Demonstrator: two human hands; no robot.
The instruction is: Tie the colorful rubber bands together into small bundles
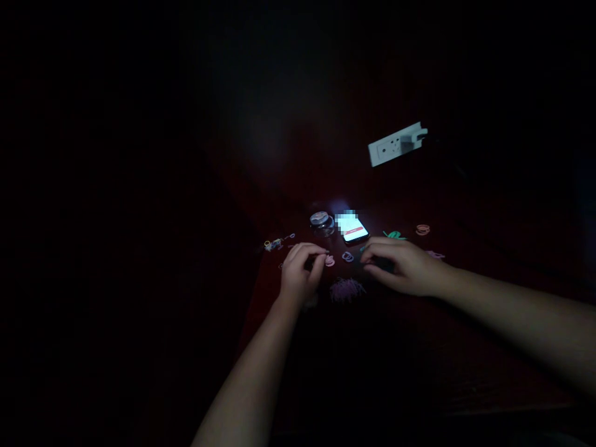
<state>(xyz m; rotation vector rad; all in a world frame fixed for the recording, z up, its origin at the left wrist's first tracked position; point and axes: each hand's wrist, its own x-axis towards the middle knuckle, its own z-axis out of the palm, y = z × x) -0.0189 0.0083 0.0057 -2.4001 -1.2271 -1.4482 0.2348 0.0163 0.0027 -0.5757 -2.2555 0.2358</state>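
Note:
In dim light my left hand (299,271) bends over the table, thumb and forefinger drawn together beside a cluster of pink bands (330,261). What lies in that pinch, if anything, is too dark to tell. My right hand (401,266) faces it from the other side, fingers curled and tips close together; their contents cannot be made out. Between the hands are a few lilac bands (347,256), with a heap of thin purple bands (347,289) nearer me. Green bands (395,235) lie just beyond my right hand, and orange bands (423,230) sit farther right.
A lit phone (356,233) lies past the hands, next to a lidded glass jar (322,225). Mixed small bands (274,244) are at the left edge of the dark red table (261,298). A white power strip (395,145) with a plug is at the back right.

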